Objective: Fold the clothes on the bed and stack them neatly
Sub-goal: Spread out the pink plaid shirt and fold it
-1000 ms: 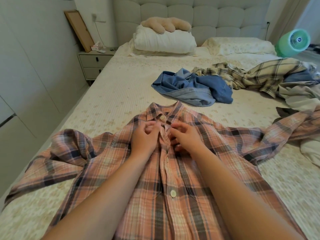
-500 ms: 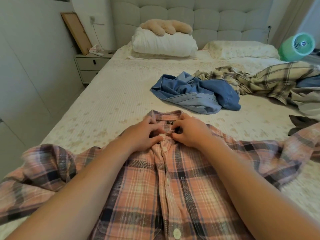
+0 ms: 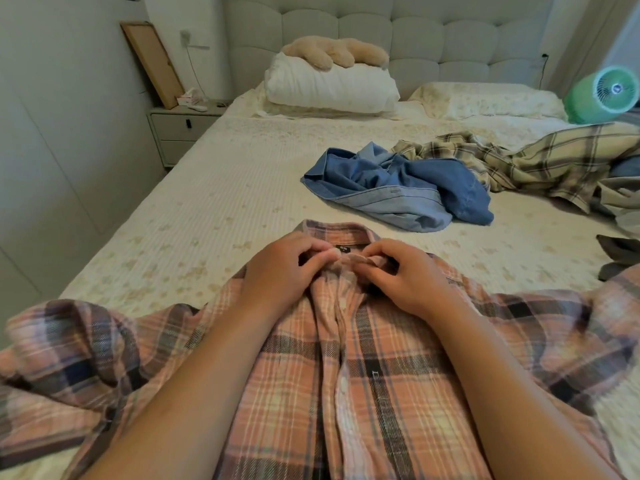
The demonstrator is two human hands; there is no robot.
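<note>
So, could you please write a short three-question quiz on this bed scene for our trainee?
1. True or false: both hands pinch the collar area of the pink plaid flannel shirt.
2. Which crumpled garment lies nearest beyond that shirt's collar? A. blue denim shirt B. beige plaid shirt C. white pillow
3. Fill in: the tan plush toy lies on top of the white ____.

Key: 1 true: left hand and right hand each have a grip at the collar. 2 A. 3 pillow.
</note>
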